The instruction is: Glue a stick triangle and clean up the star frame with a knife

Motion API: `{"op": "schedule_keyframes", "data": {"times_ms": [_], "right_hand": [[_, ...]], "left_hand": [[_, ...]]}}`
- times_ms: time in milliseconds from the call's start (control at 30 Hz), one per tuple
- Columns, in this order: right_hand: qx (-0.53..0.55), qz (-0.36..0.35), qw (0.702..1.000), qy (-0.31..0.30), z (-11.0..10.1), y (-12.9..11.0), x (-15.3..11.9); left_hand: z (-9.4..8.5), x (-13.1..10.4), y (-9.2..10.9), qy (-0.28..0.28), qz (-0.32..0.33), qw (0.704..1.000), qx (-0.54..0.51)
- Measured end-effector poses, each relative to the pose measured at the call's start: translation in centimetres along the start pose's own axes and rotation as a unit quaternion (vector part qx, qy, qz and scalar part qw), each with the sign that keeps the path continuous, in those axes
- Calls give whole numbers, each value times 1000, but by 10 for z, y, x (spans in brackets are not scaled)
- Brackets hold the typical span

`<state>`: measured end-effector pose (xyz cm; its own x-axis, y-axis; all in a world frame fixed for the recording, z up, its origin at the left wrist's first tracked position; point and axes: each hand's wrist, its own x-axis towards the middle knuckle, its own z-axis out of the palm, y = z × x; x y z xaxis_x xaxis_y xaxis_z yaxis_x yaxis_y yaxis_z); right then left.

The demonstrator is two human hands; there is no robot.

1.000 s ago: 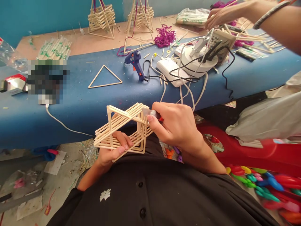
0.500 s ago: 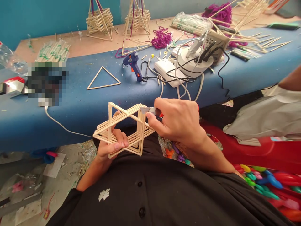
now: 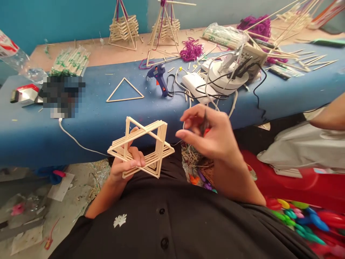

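My left hand (image 3: 132, 160) is closed around a star-shaped frame (image 3: 161, 144) of stacked wooden sticks, held above my lap. The frame is made of several layers of overlapping triangles. To its right, my right hand (image 3: 210, 133) is raised and apart from it, thumb and forefinger spread. A utility knife (image 3: 207, 131) is tucked inside this hand, mostly hidden; only a bit of red and a dark part show. Beyond the frame, a single stick triangle (image 3: 125, 99) lies on the blue table surface, and a blue glue gun (image 3: 161, 81) lies to the right of it.
White power strips (image 3: 198, 86) and tangled cables sit beyond my right hand. Finished stick hangings (image 3: 124, 30), purple yarn (image 3: 191, 49) and bagged sticks (image 3: 70, 61) are at the back. Another person's arm (image 3: 330, 113) is at right, near balloons (image 3: 309, 216). A plastic bottle (image 3: 21, 59) lies left.
My right hand has drawn back to the right from the frame's upper corner; its thumb and forefinger have parted and the knife blade no longer shows. My left hand keeps its hold.
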<state>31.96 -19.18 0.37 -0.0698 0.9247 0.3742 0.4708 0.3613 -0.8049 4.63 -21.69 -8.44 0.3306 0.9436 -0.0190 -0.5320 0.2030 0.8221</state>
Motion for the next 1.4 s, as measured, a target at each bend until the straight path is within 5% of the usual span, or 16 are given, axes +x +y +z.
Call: {"op": "schedule_keyframes", "data": {"times_ms": [133, 333, 767, 933, 1067, 1233, 1400], "right_hand": [[18, -73, 996, 38, 35, -4, -2], [9, -86, 994, 60, 39, 8, -1], [25, 77, 995, 52, 38, 26, -7], [-145, 113, 981, 63, 13, 31, -16], [-254, 111, 961, 14, -13, 36, -31], [-88, 69, 992, -59, -9, 31, -32], [34, 57, 986, -151, 16, 27, -20]], "left_hand": [[-4, 2, -7, -16, 9, 1000, 14], [-11, 3, -12, -9, 5, 998, 56], [-17, 8, -17, -47, -30, 995, 88], [-19, 11, -15, -59, -22, 990, 129], [-15, 14, -10, -32, -52, 986, 155], [-5, 19, -9, -71, -91, 983, 145], [0, 21, -9, -114, -126, 985, 39]]}}
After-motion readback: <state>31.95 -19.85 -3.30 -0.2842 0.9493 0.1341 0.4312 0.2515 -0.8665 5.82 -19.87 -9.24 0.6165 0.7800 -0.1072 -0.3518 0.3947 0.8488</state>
